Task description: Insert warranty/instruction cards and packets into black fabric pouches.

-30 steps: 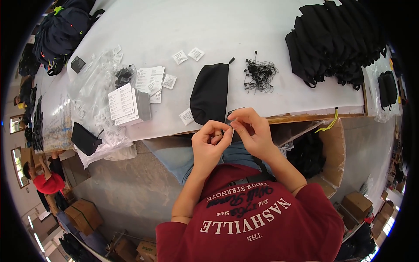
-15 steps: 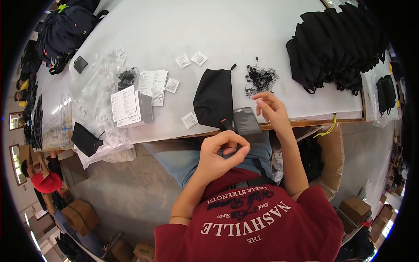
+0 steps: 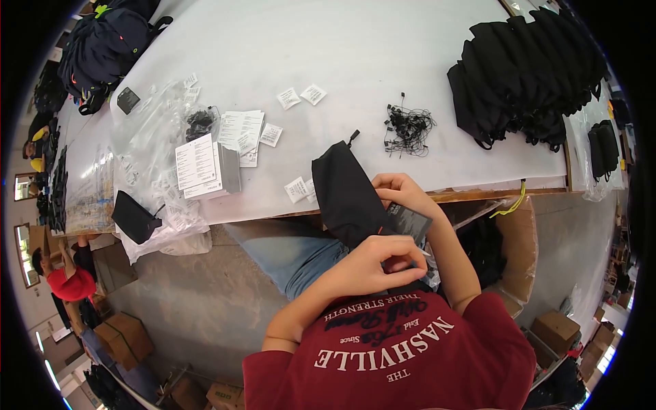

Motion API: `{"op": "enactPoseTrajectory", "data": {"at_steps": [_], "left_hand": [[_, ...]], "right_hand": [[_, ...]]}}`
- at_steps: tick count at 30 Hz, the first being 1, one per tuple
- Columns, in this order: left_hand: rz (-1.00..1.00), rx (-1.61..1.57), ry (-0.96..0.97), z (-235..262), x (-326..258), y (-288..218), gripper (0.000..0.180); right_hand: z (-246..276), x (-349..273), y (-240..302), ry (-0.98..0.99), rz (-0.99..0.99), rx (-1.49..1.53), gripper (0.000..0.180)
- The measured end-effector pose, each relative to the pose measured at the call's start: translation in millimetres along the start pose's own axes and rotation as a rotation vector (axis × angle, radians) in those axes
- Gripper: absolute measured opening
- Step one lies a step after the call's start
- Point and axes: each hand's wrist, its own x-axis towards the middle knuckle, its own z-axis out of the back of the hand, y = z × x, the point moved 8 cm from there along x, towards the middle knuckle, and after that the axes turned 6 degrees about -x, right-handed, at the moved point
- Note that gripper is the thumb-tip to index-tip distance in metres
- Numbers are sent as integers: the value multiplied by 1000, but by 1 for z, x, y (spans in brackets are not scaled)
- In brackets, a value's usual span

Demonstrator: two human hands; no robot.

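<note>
A black fabric pouch (image 3: 348, 193) slants over the table's front edge, its zip end with a small pull pointing up and away. At its right edge my right hand (image 3: 403, 193) is closed, fingers bent around the pouch's side. A dark grey card tag (image 3: 410, 224) hangs by the pouch's near end, just below that hand. My left hand (image 3: 381, 263) is pinched at the near end of the pouch, thumb and fingers together. A thin pale sliver shows by its fingertips; what it holds is too small to make out.
Black string tag loops (image 3: 410, 128) lie tangled beyond my right hand. Stacked printed cards (image 3: 198, 166), small white packets (image 3: 296, 189) and plastic bags (image 3: 154, 137) lie left. Black pouches (image 3: 526, 78) are piled far right, dark backpacks (image 3: 109, 51) far left. An open carton (image 3: 523, 249) stands below the edge.
The pouch has tilted and come nearer to me. My right hand has moved from open above the tag to closed on the pouch's side. My left hand has shifted right and nearer, still pinched.
</note>
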Motion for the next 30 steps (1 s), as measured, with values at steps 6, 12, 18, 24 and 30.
{"op": "enactPoseTrajectory", "data": {"at_steps": [6, 12, 18, 24, 30], "left_hand": [[-380, 1030, -658, 75, -20, -47, 39], [-424, 1315, -674, 80, -34, -36, 40], [-336, 1393, -550, 76, -32, -33, 31], [-435, 1301, -446, 66, -35, -33, 35], [-417, 1289, -489, 69, -34, -34, 37]], "right_hand": [[-17, -42, 107, -204, 233, -662, 10], [-34, -56, 139, -234, 243, -796, 7], [-32, -61, 149, -422, 350, -839, 8], [-39, -57, 148, -381, 419, -858, 8], [-45, -61, 149, -323, 444, -875, 6]]}}
